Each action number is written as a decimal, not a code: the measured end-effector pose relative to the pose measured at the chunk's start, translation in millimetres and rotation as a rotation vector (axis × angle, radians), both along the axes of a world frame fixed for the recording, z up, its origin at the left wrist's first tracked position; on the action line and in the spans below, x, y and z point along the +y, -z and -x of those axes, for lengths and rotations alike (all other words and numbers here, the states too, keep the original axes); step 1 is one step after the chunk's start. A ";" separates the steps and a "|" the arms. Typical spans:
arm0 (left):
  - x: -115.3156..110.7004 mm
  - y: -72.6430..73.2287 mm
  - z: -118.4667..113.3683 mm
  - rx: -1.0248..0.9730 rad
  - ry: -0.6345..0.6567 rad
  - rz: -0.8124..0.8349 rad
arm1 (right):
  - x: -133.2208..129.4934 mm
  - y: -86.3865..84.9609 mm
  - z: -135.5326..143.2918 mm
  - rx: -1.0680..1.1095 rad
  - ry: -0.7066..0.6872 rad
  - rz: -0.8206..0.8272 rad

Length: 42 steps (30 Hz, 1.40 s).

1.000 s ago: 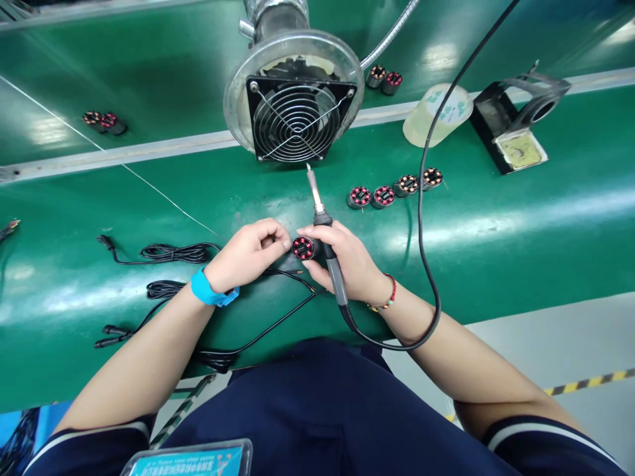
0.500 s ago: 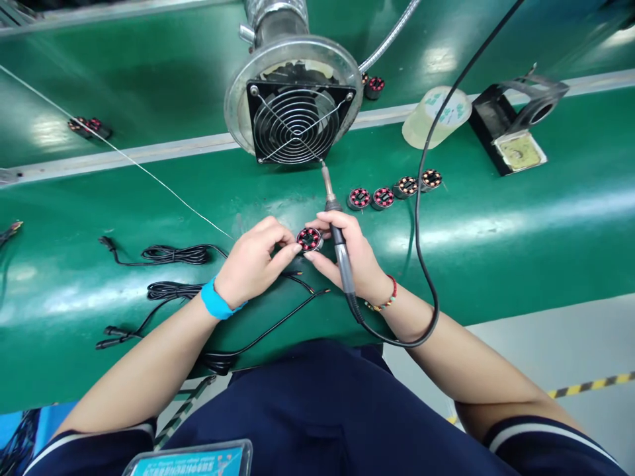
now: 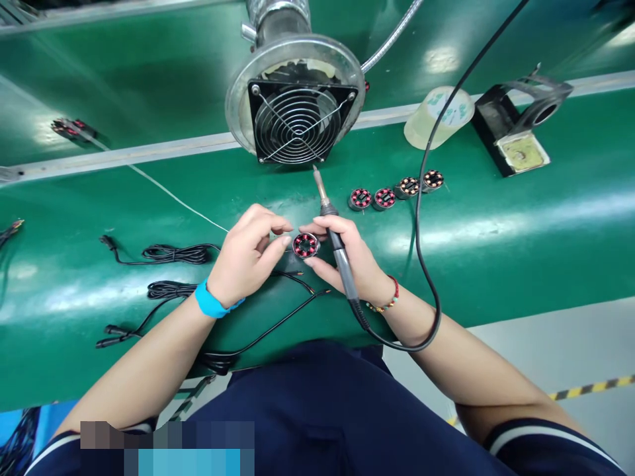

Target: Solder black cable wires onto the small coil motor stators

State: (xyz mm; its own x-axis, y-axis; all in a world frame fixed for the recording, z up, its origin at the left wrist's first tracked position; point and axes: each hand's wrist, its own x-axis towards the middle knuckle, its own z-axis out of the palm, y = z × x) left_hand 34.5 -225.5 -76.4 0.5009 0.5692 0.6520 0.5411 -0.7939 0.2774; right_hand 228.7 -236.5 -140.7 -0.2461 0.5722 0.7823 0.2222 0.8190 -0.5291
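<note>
My right hand [image 3: 354, 254] is closed around a soldering iron [image 3: 342, 261], its tip pointing up and away. The same hand's thumb and fingertips lie round a small motor stator [image 3: 305, 245], a dark ring with red windings. At its left side is my left hand [image 3: 251, 254], fingers curled, with a small gap between thumb and forefinger. A thin pale solder wire [image 3: 171, 193] runs from the upper left into the left hand; its hold inside the curled fingers is partly hidden.
A fume extractor fan [image 3: 297, 125] stands beyond my hands. More stators [image 3: 360, 198] sit in a row to the right, near a tape roll [image 3: 439, 119] and an iron stand [image 3: 516, 125]. Coiled black cables [image 3: 176, 253] lie left. The iron's cord [image 3: 421, 238] loops over my right forearm.
My left thumb and forefinger have come off the stator and moved slightly left. The stator and iron tip have shifted a little left, and the solder wire has moved.
</note>
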 end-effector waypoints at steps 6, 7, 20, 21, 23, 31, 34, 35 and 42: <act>-5.2 -1.8 0.0 -0.092 -0.016 0.127 | 0.1 0.6 0.4 0.029 0.006 -0.024; -6.3 -2.7 0.1 -0.092 -0.008 0.127 | 0.4 1.2 0.4 0.037 0.019 -0.016; -10.2 -4.1 -4.2 0.128 0.107 -0.021 | 1.1 1.4 1.8 0.027 0.075 -0.010; -11.3 -4.8 -4.4 0.117 0.128 -0.012 | 1.3 2.0 1.6 0.026 0.100 0.006; -13.1 -5.7 -5.0 0.065 0.143 0.010 | 1.6 2.7 1.0 0.024 0.171 0.015; -6.7 -1.9 -12.0 -0.082 -0.152 0.722 | -3.2 -6.7 5.3 -0.179 0.405 -0.268; -6.1 -1.9 -15.0 -0.063 -0.179 0.876 | -5.0 -7.9 7.7 -0.268 0.487 -0.354; -6.1 -1.9 -15.4 -0.062 -0.192 0.905 | -5.2 -7.5 8.3 -0.289 0.508 -0.367; -3.4 0.6 -14.1 -0.087 -0.206 0.884 | -4.6 -3.7 11.7 -0.315 0.548 -0.345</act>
